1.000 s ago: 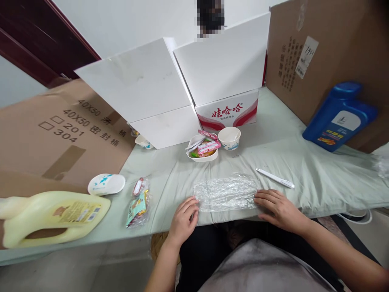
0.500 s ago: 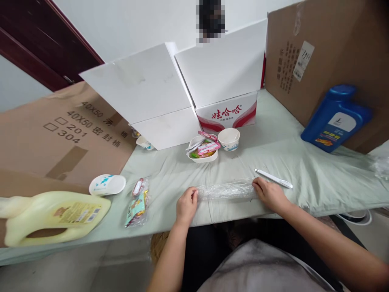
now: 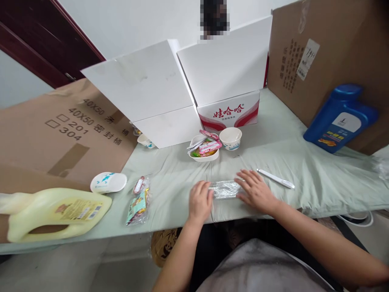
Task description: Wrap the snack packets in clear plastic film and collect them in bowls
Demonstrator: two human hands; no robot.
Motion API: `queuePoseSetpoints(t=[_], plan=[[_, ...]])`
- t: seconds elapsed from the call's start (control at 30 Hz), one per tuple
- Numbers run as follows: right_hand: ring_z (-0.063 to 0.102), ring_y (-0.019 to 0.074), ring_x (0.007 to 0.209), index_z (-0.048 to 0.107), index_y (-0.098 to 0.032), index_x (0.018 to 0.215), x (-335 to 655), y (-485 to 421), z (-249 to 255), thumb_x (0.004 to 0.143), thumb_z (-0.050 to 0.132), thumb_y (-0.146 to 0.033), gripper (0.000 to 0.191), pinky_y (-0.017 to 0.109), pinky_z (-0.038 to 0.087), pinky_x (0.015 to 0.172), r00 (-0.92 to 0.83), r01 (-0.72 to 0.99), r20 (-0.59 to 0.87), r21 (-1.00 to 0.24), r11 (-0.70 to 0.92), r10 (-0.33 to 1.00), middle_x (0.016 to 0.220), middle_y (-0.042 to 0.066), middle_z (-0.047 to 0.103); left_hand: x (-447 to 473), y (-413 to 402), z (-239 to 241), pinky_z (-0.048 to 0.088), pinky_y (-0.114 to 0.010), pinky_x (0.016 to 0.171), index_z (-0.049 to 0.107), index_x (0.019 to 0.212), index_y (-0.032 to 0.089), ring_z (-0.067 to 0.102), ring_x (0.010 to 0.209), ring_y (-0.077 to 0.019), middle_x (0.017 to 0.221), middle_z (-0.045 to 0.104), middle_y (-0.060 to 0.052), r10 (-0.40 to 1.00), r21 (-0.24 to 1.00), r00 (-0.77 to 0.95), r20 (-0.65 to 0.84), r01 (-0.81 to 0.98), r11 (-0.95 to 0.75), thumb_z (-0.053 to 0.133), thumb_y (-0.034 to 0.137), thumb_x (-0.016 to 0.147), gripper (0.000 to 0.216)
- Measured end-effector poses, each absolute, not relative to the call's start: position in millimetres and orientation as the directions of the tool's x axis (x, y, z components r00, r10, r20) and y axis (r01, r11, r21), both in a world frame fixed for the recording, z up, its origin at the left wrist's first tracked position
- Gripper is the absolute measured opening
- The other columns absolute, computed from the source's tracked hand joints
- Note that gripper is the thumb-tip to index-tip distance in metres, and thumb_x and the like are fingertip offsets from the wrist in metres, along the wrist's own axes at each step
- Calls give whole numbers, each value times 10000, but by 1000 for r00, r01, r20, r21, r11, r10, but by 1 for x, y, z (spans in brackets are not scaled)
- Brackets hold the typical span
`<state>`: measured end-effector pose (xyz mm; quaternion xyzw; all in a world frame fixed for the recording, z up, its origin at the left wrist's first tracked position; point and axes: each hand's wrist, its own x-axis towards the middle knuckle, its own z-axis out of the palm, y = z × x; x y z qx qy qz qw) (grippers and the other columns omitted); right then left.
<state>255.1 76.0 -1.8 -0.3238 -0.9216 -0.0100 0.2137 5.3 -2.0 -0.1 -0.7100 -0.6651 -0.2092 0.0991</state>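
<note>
A crinkled, folded strip of clear plastic (image 3: 225, 189) lies flat on the cloth in front of me. My left hand (image 3: 200, 203) rests at its left end, fingers extended and slightly bent over it. Over the right end lies my right hand (image 3: 254, 192), its fingers spread and touching the plastic. Both hands are open and hide the strip's two ends. Just beyond my right hand is a slim white pen-like tool (image 3: 275, 178), touched by neither hand.
A tray of wrapped snacks (image 3: 204, 155) and a paper cup (image 3: 230, 139) stand ahead, before white boxes (image 3: 234, 61). At left are a bagged snack pack (image 3: 138, 207), a tipped cup (image 3: 108, 182) and a yellow jug (image 3: 60, 211). A blue bottle (image 3: 340, 119) leans at right.
My hands have gone from pinching the plastic's ends to lying open on it. They are closer together, and the strip looks shorter and flatter. The view has shifted slightly.
</note>
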Motion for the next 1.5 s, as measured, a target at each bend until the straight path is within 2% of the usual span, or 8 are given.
queuePoseSetpoints(t=[0.17,0.33,0.57,0.83,1.0,1.17,1.33,1.5], plan=[[245,351,1408,391,-151,1451,252,73,-26,849,445,-702,818,559,189,1101,-833,494,214,-127,860,510,1498,159,386,28,-3,-18,230,-605,1108,307,1480,220,196,1438,-366,1553,289,-125,979,83,182,94,978,-190,477,554,897,693],[223,364,1413,330,-142,1480,294,60,-31,800,517,-700,899,568,190,1094,-791,551,246,-113,827,561,1505,173,367,35,-10,-12,264,-624,1079,398,1432,207,237,1405,-393,1518,331,-151,978,60,138,158,987,-149,539,445,893,606],[557,237,1015,616,-204,1136,336,17,-6,867,463,-113,323,404,431,857,-754,510,327,-255,822,569,1175,112,621,90,-28,2,460,-472,920,575,1234,191,508,1075,-284,1175,569,-123,935,288,296,196,894,-344,516,366,910,372],[594,173,855,618,-193,969,321,12,51,910,425,-131,211,322,453,794,-861,222,233,-626,747,451,863,57,649,84,-21,3,381,-489,1006,646,1091,217,448,1153,-275,1144,599,-100,832,571,491,259,617,-541,313,477,975,438],[632,150,799,623,-199,1006,296,64,55,930,470,-247,177,261,480,732,-774,324,119,-769,551,622,898,42,687,73,-23,-10,417,-461,1006,337,1406,150,520,1144,-254,1198,580,-159,909,804,352,222,461,-375,301,534,970,582],[629,161,769,642,-193,924,258,121,35,897,496,-206,150,267,459,704,-697,481,110,-661,576,708,870,34,696,74,-21,-15,379,-473,1043,64,1514,165,510,1182,-246,1120,642,-123,933,836,310,184,450,-314,385,498,967,716],[614,198,914,651,-171,955,235,135,8,925,518,-235,151,284,428,781,-668,638,117,-419,646,735,952,71,684,77,-14,-5,439,-422,974,541,1265,216,516,1097,-232,1068,658,-84,914,768,355,196,524,-369,433,418,965,378],[587,220,945,630,-153,996,230,129,-3,977,449,-310,240,310,410,816,-640,720,153,-224,657,753,962,93,646,85,-18,-1,466,-416,952,624,1119,208,517,1067,-232,1043,605,-80,921,701,325,215,605,-377,558,339,904,260]])
